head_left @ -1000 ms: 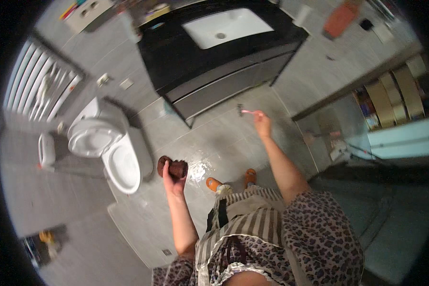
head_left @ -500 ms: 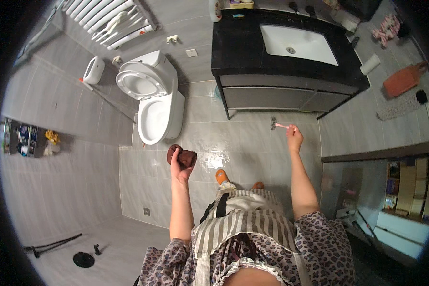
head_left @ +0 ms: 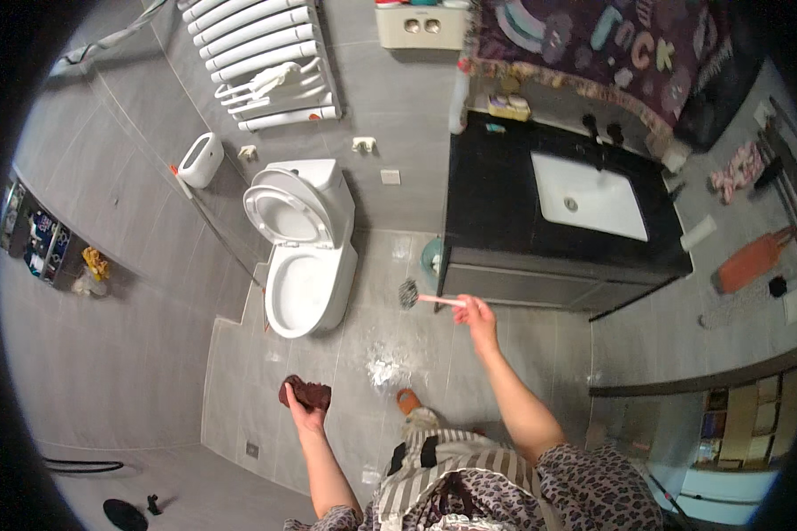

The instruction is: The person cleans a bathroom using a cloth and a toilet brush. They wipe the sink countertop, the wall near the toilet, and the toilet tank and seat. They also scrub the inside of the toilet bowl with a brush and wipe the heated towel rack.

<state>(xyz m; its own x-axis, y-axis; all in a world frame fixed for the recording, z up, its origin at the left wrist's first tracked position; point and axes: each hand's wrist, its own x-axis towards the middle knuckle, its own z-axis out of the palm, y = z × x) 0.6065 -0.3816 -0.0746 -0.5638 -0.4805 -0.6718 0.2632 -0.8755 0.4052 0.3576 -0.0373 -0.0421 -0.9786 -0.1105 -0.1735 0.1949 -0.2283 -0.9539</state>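
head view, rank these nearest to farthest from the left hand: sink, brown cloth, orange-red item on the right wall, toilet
From the left hand:
1. Brown cloth: held in that hand.
2. Toilet: just ahead of the hand.
3. Sink: ahead and right, in the black counter.
4. Orange-red item: far right, against the wall.

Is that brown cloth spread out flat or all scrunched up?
Scrunched up: the brown cloth is a thick, lumpy bundle in the left hand, not a flat sheet.
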